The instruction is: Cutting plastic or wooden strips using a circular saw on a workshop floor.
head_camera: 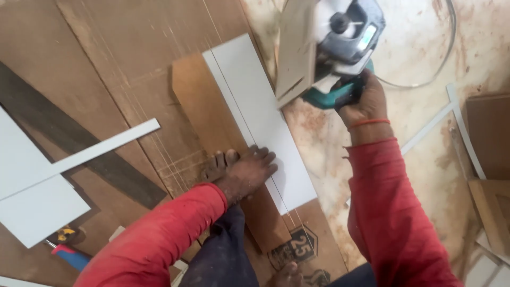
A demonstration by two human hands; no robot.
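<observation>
Nearest you, a bare foot [287, 275] shows at the bottom edge, between your dark trouser leg [220, 255] and a printed mark on the brown plywood sheet [122, 48].

Your left hand [241, 172] lies flat, palm down, fingers spread — it presses on the white board [265, 122] and the brown wood strip [207, 111] beside it, gripping nothing, just holding them down. The red sleeve [154, 239] runs back from that hand toward the lower left.

The white board lies slanted on the plywood sheet, its long side running from upper left to lower right, with a thin cut line down its left part. The brown wood strip sits just left of it, touching.

Your right hand [364, 101] is wrapped tight around the teal handle of the power saw [332, 42] — fingers fully closed on it, a red thread round the wrist. The saw sits at the far end of the white board, its flat base plate tilted up; you cannot tell if the blade touches the board.

Off to the left, a white slat [101, 146] lies across a dark plank [69, 138], and a larger white panel [37, 207] sits near a blue-handled tool [69, 255]. Farther right, a cable [446, 48] curves over the stained floor [414, 53].
</observation>
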